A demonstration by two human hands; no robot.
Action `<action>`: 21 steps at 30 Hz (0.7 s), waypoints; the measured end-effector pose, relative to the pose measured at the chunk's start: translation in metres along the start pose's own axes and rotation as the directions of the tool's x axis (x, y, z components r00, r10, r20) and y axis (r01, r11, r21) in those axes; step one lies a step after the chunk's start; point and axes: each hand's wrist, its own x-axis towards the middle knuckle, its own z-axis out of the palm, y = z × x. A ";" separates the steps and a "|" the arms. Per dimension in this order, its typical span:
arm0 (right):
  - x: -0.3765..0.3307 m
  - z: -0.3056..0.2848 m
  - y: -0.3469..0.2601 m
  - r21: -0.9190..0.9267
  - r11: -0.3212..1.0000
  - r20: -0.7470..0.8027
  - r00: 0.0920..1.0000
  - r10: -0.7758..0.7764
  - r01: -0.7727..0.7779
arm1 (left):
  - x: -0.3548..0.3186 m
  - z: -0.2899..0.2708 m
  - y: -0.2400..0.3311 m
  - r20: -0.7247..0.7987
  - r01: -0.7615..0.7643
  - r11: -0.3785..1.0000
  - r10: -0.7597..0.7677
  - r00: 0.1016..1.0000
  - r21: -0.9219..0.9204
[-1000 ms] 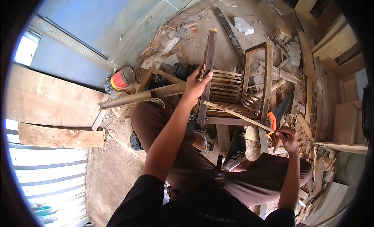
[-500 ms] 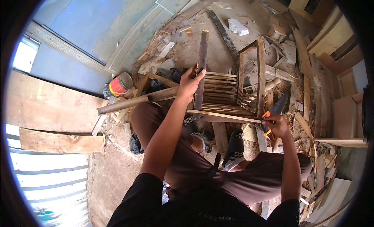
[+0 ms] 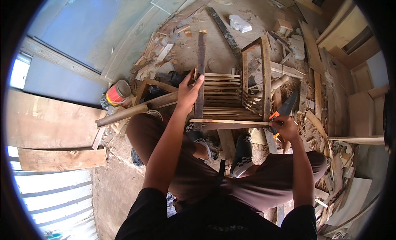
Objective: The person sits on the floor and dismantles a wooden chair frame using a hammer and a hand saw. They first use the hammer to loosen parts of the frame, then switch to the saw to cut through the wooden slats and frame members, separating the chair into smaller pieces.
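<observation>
A slatted wooden chair frame [image 3: 266,75] stands before my legs. My left hand [image 3: 189,91] is closed around its dark upright post [image 3: 201,54], fingers behind and thumb in front. A thin pale wooden strip [image 3: 231,122] lies along the frame's near rail, its left end crossing the foot of the post. At the strip's right end, my right hand [image 3: 284,127] pinches it between the fingertips. A handsaw [image 3: 287,105] with a dark blade and orange-and-black handle is right beside that hand; whether the palm also touches the handle is hidden.
A paint can [image 3: 118,92] stands at the left, near a long wooden beam [image 3: 123,115]. Wood scraps and shavings litter the ground on the right. Farther off lie a white block [image 3: 240,23] and a dark plank [image 3: 222,31]. Wooden panels [image 3: 359,112] stand at the right.
The strip's right end has come up slightly, so it lies more level along the near rail. The whole view has shifted a little; my left hand keeps its hold on the post.
</observation>
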 end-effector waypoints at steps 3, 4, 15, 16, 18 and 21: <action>0.001 -0.003 -0.003 -0.022 1.000 -0.049 0.999 -0.013 0.012 | -0.002 0.000 0.001 -0.011 0.013 1.000 -0.014 1.000 -0.015; 0.001 -0.004 0.000 -0.026 0.999 -0.059 0.998 -0.027 0.025 | -0.001 0.001 0.001 0.012 -0.001 1.000 0.001 1.000 -0.031; 0.007 -0.002 -0.008 -0.032 0.997 -0.051 0.996 0.073 -0.075 | -0.017 -0.021 -0.004 -0.028 -0.051 0.998 0.052 0.998 0.032; 0.005 -0.002 -0.009 -0.020 0.997 -0.061 0.995 0.078 -0.079 | -0.031 -0.028 -0.002 -0.048 -0.005 0.998 0.008 0.999 0.058; 0.004 0.000 -0.006 -0.014 0.997 -0.090 0.993 0.071 -0.072 | -0.067 -0.039 -0.005 -0.069 0.072 0.991 -0.064 0.996 0.116; 0.005 -0.001 -0.008 0.002 0.994 -0.053 0.993 0.108 -0.108 | -0.129 -0.030 -0.030 -0.168 0.132 0.989 -0.120 0.978 0.064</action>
